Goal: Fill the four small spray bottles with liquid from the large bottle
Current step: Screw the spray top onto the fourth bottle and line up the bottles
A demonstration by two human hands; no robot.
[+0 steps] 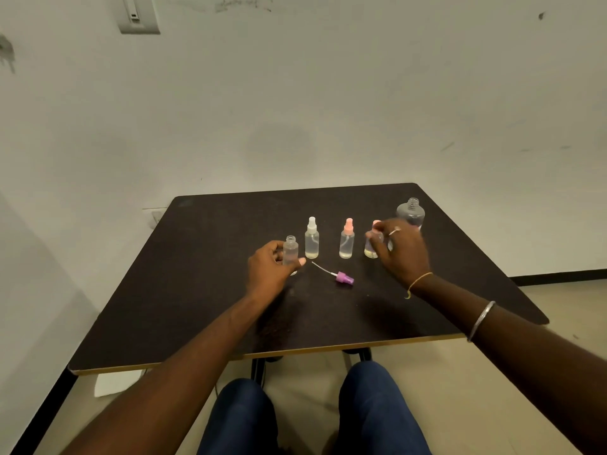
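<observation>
The left hand (267,270) has its grip clamped on the uncapped small bottle (290,252), thumb in front and fingers curled behind, at the left end of the row on the dark counter (203,290). The right hand (400,251) curls its grip round the end pink-capped spray bottle (372,249), fingertips at the cap. Between them stand the white-capped spray bottle (311,239) and the middle pink-capped spray bottle (347,239). A purple spray cap (344,277) with its tube lies just in front. The large bottle (410,211), uncapped, stands upright behind the right hand.
</observation>
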